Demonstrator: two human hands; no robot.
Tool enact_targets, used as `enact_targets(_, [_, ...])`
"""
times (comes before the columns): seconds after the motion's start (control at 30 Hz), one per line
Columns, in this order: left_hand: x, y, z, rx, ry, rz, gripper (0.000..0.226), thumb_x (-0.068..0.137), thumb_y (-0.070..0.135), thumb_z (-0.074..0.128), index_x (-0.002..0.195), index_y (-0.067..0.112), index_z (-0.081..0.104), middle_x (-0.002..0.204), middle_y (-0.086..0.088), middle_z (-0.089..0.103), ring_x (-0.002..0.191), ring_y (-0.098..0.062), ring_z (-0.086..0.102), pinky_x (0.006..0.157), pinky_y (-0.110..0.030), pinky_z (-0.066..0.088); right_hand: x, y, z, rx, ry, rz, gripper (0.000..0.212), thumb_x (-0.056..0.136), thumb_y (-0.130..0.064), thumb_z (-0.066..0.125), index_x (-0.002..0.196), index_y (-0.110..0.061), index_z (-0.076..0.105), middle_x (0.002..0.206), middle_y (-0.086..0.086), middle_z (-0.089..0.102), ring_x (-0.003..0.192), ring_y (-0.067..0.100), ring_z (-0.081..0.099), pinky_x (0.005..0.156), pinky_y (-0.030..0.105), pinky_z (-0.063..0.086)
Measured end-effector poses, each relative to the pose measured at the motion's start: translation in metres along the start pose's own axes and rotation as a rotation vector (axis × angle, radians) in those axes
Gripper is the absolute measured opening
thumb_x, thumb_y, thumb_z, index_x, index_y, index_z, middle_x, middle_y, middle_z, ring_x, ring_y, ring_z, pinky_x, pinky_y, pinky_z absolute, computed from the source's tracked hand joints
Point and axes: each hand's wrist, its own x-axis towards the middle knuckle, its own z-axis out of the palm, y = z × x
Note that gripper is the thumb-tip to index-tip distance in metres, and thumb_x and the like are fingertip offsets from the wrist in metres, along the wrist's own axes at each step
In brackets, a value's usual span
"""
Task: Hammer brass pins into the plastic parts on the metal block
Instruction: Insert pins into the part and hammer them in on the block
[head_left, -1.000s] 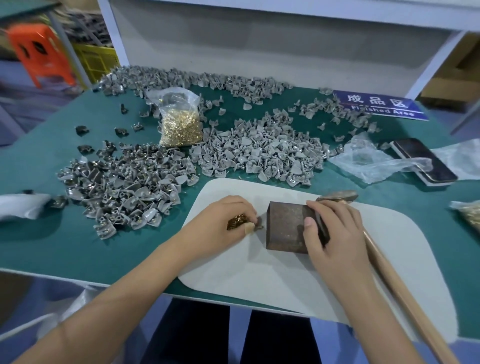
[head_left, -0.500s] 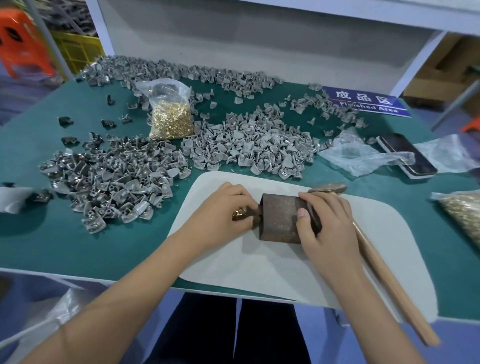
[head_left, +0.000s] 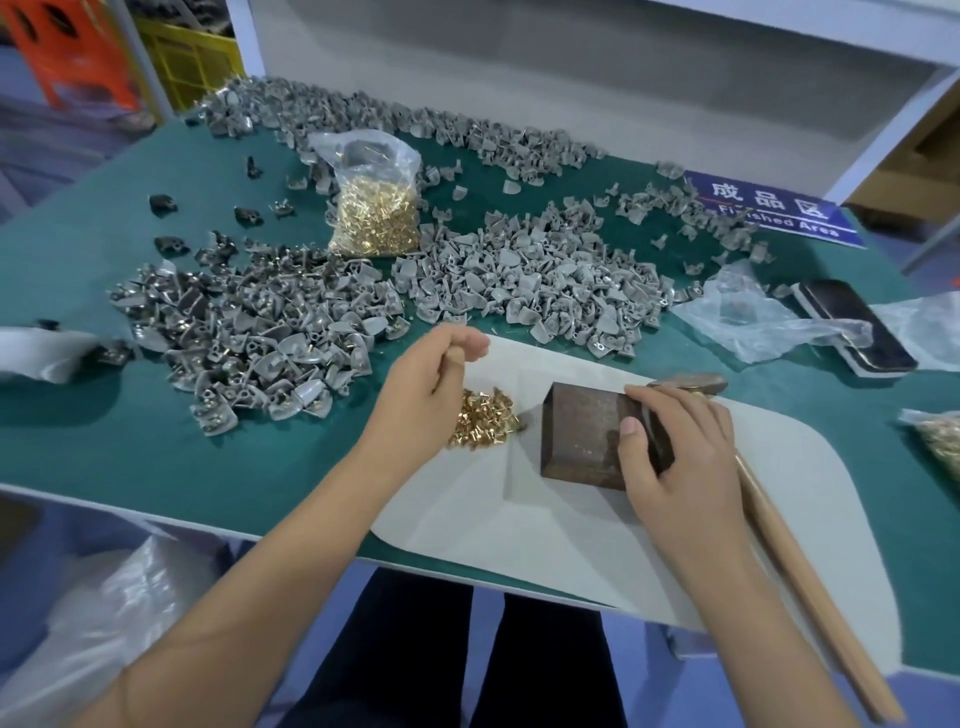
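Observation:
A dark metal block (head_left: 582, 431) sits on a white mat (head_left: 519, 530) and has no part on top. My right hand (head_left: 675, 462) grips its right side, thumb lying on the top face. Loose brass pins (head_left: 480, 418) are heaped just left of the block. My left hand (head_left: 426, 384) hovers over the far left of that heap, its fingers curled toward the thumb; whether they pinch a pin is hidden. Grey plastic parts lie in a left pile (head_left: 260, 338) and a middle pile (head_left: 530, 280). The hammer (head_left: 810, 587) lies behind and right of my right hand.
A clear bag of brass pins (head_left: 376, 213) stands between the piles. More grey parts (head_left: 415, 119) line the back edge. At the right are a crumpled plastic bag (head_left: 753, 317), a phone (head_left: 852, 322), a blue sign (head_left: 769, 208) and another pin bag (head_left: 940, 436).
My left hand has lifted off the brass pin heap and moved up-left, uncovering the pins. My right hand keeps hold of the block.

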Motion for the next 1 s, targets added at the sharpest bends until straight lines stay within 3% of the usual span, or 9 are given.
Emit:
enact_targets(0.17, [0.002,-0.002,-0.009,-0.169,0.050,-0.125,0.028,0.108,0.011,0.038,0.118,0.017,0.063,0.109,0.009,0.070,0.105,-0.001,0.065,0.093,-0.021,0.054,0.003,-0.006,0.005,0.005,-0.058,-0.020,0.037,0.096,-0.027,0.053,0.123,-0.008,0.069,0.119,0.009,0.065,0.114,0.033,0.053,0.105,0.052,0.041])
enact_targets(0.27, [0.003,-0.004,-0.012,-0.220,0.064,-0.158,0.024,0.108,0.015,0.042,0.118,0.018,0.063,0.107,0.005,0.071,0.103,-0.005,0.067,0.091,-0.022,0.055,0.002,-0.010,0.002,-0.115,-0.011,-0.039,0.037,0.096,-0.033,0.053,0.122,-0.012,0.069,0.121,0.006,0.065,0.116,0.034,0.056,0.104,0.053,0.040])
enact_targets(0.4, [0.004,-0.007,-0.017,-0.238,0.146,-0.188,0.017,0.106,0.026,0.049,0.108,0.026,0.066,0.095,0.006,0.072,0.087,-0.004,0.066,0.075,-0.015,0.051,0.009,-0.033,0.000,-0.123,0.099,-0.167,0.027,0.099,-0.032,0.059,0.114,-0.014,0.071,0.117,0.002,0.068,0.117,0.030,0.059,0.102,0.052,0.041])
enact_targets(0.5, [0.004,-0.010,-0.021,-0.182,0.271,-0.179,0.018,0.103,0.031,0.051,0.095,0.028,0.066,0.086,0.009,0.068,0.070,0.001,0.055,0.067,-0.012,0.043,0.023,-0.064,0.011,-0.006,-0.140,-0.328,0.017,0.096,-0.025,0.066,0.107,-0.014,0.074,0.104,0.000,0.069,0.102,0.030,0.060,0.089,0.049,0.048])
enact_targets(0.57, [0.004,-0.010,-0.021,-0.214,0.307,-0.194,0.017,0.103,0.030,0.052,0.095,0.024,0.067,0.079,0.012,0.065,0.069,0.002,0.054,0.068,-0.013,0.043,0.025,-0.086,0.024,-0.064,-0.352,-0.405,0.018,0.093,-0.028,0.070,0.107,-0.019,0.076,0.099,-0.002,0.069,0.097,0.030,0.058,0.086,0.046,0.049])
enact_targets(0.63, [0.003,-0.009,-0.021,-0.213,0.304,-0.198,0.017,0.103,0.027,0.053,0.096,0.021,0.067,0.075,0.013,0.063,0.071,0.001,0.055,0.069,-0.013,0.043,0.022,-0.100,0.039,-0.175,-0.447,-0.462,0.015,0.093,-0.034,0.069,0.103,-0.025,0.076,0.096,-0.005,0.066,0.097,0.027,0.056,0.085,0.042,0.046])
enact_targets(0.83, [0.001,-0.004,-0.019,-0.129,0.250,-0.141,0.016,0.103,0.021,0.053,0.095,0.027,0.066,0.078,0.010,0.064,0.071,-0.004,0.059,0.066,-0.010,0.043,0.020,-0.109,0.055,-0.308,-0.395,-0.432,0.017,0.091,-0.040,0.069,0.092,-0.025,0.076,0.089,-0.004,0.065,0.091,0.026,0.058,0.080,0.036,0.037])
enact_targets(1.0, [-0.001,-0.003,-0.018,-0.102,0.213,-0.120,0.016,0.103,0.025,0.054,0.093,0.031,0.065,0.081,0.009,0.066,0.076,-0.018,0.062,0.068,-0.029,0.048,0.021,-0.114,0.056,-0.331,-0.408,-0.440,0.008,0.083,-0.031,0.079,0.080,-0.026,0.075,0.080,-0.007,0.065,0.085,0.024,0.062,0.074,0.035,0.047])
